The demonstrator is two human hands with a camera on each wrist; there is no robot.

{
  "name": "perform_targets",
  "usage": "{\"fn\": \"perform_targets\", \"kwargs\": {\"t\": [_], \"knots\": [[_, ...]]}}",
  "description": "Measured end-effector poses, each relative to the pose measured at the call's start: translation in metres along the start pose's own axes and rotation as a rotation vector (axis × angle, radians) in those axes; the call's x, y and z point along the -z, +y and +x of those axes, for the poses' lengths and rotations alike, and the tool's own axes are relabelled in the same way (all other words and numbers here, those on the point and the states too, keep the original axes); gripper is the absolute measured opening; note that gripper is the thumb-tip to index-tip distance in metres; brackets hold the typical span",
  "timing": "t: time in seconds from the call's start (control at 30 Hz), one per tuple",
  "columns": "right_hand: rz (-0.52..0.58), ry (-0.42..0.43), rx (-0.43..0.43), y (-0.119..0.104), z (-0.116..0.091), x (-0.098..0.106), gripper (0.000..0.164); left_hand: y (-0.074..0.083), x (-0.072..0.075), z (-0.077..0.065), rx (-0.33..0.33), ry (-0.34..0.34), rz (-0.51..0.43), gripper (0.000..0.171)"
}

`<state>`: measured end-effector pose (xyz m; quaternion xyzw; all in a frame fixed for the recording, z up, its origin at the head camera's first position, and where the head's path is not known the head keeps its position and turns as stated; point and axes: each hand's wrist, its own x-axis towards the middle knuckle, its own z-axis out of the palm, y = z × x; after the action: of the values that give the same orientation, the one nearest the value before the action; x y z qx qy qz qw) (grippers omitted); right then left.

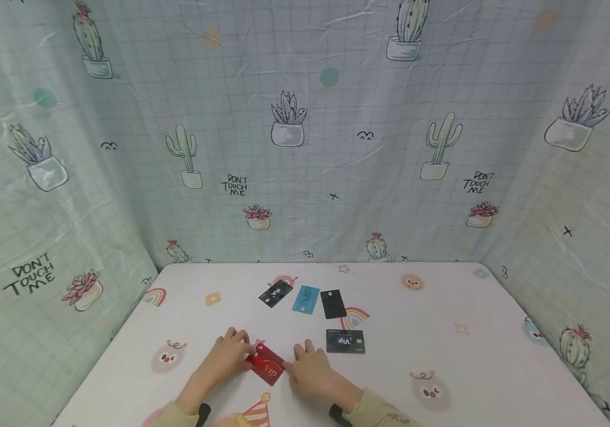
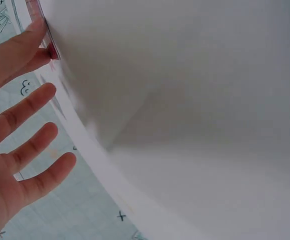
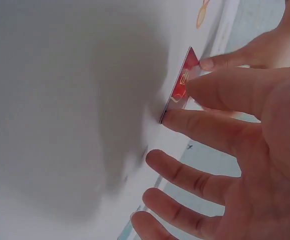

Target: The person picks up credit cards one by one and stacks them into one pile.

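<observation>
A red VIP card (image 1: 268, 369) with gold lettering is between both hands, low over the near part of the table. My left hand (image 1: 228, 354) pinches its left side with thumb and index finger, the other fingers spread apart in the left wrist view. On the opposite side, my right hand (image 1: 311, 370) holds the card's edge by thumb and index finger. The right wrist view shows the red card (image 3: 181, 82) tilted, with the right thumb partly covering it. Its underside is hidden.
Farther back lie a black VIP card (image 1: 275, 293), a blue card (image 1: 306, 300) and a plain black card (image 1: 334, 304). Another dark VIP card (image 1: 345, 341) lies right of the right hand. A patterned curtain (image 1: 337, 160) surrounds the white table (image 1: 390, 379) behind and at both sides.
</observation>
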<state>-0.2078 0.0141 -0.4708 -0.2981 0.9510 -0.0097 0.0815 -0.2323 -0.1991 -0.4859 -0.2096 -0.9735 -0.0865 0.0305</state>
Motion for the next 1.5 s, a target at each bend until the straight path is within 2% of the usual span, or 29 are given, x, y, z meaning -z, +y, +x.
{"fn": "perform_targets", "kwargs": {"t": [0.13,0.3,0.5,0.67,0.97,1.17,1.5], "knots": [[0.005,0.023,-0.02,0.004,0.0,0.0,0.038,0.003,-0.002,-0.003,-0.037,-0.009,0.003,0.02],[0.039,0.044,-0.042,0.009,0.004,-0.005,0.044,0.003,-0.005,-0.006,-0.07,-0.006,0.033,0.029],[0.133,0.068,-0.081,0.014,0.013,-0.012,0.053,0.0,-0.006,-0.008,-0.064,-0.016,0.009,0.047],[0.154,0.088,-0.092,0.015,0.017,-0.013,0.057,-0.008,-0.008,-0.008,-0.076,-0.007,0.022,0.059],[0.055,0.13,-0.062,0.016,0.022,-0.014,0.059,-0.019,-0.008,-0.005,-0.155,0.001,0.081,0.061],[0.007,0.114,-0.046,0.014,0.025,-0.014,0.061,-0.02,-0.007,-0.006,-0.216,0.024,0.153,0.061],[-0.047,0.109,-0.029,0.006,0.026,-0.011,0.059,-0.02,-0.011,-0.003,-0.256,0.018,0.204,0.06]]}}
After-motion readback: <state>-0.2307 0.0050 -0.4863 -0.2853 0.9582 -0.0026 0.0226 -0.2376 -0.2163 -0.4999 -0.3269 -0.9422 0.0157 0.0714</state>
